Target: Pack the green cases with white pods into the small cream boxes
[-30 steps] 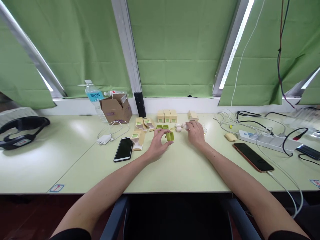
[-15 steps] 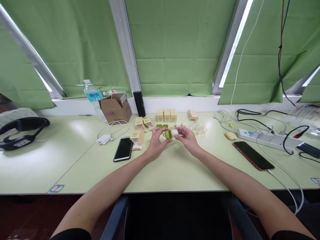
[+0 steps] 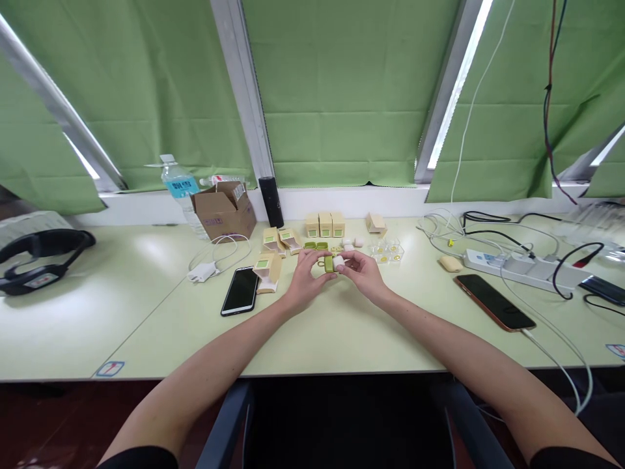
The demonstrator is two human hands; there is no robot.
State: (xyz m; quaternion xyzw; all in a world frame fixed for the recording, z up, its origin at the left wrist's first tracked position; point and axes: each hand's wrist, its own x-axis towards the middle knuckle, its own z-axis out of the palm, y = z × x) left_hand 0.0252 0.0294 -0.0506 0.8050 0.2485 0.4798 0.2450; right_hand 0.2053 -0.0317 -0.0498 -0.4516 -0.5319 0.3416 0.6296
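My left hand point(image 3: 305, 279) is closed on a small green case cover point(image 3: 329, 264) with a ring on its left side. Fingers of my right hand point(image 3: 367, 279) pinch a white rounded earphone case point(image 3: 338, 262). The white case meets the open right side of the green cover, partly inside it. Both are held above the table, in front of my chest. Just behind my hands lie more green covers point(image 3: 316, 245) and several white cases point(image 3: 358, 242). To their right stands a clear plastic tray point(image 3: 390, 251) with yellow spots inside.
Small cream boxes point(image 3: 325, 225) stand at the back; an opened box point(image 3: 266, 272) lies beside a black phone point(image 3: 240, 291) on the left. A cardboard box point(image 3: 225, 215) and water bottle point(image 3: 180, 189) stand behind. A power strip point(image 3: 522, 270), cables and another phone point(image 3: 494, 303) occupy the right.
The white case has moved left, further into the green cover, and my right hand has shifted slightly left with it. My left hand has stayed nearly still.
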